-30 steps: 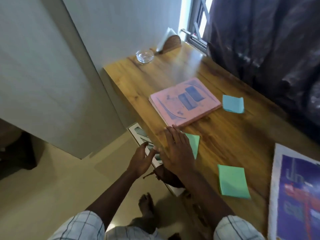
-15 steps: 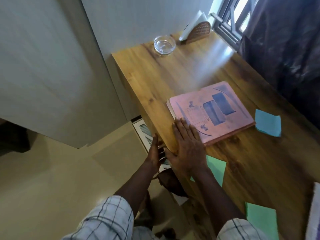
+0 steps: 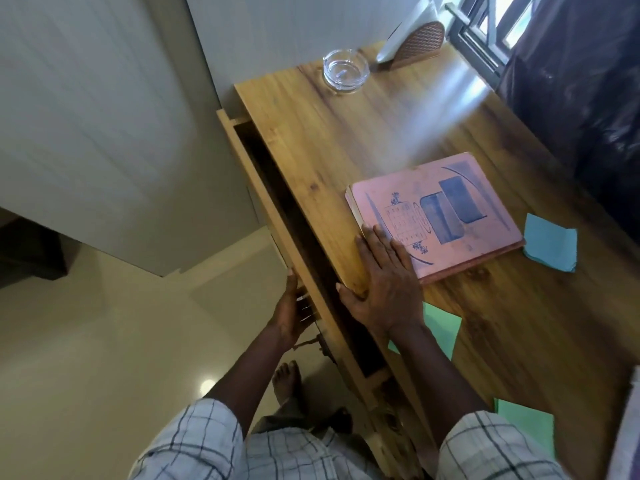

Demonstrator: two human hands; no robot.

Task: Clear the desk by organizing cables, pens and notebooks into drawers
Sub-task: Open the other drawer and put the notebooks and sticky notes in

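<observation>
Nearest the left edge of the scene, the left hand point(image 3: 294, 313) grips the front of the drawer point(image 3: 263, 209). The thumb lies up its outer face and the fingers hook beneath its lower edge, a hold suited to pulling. The drawer stands partly open between the two hands and shows a narrow dark slot under the edge of the table point(image 3: 346, 133); its contents cannot be seen. To the right of the slot, the right hand point(image 3: 384, 289) lies open and flat on the table, fingers straight, probably bracing against the pull. Its fingertips rest on the near corner of the pink notebook point(image 3: 436, 216), which lies closed just beyond that hand and seems ready to go into the drawer. A green sticky note point(image 3: 443, 327) shows under the right wrist, and a blue sticky note point(image 3: 550, 242) lies right of the notebook. Well beyond both hands stand a glass dish point(image 3: 344, 69) and a napkin holder point(image 3: 420, 41). No cables or pens are visible. Judged stage: the drawer is being opened and the notebook is not yet stowed.
</observation>
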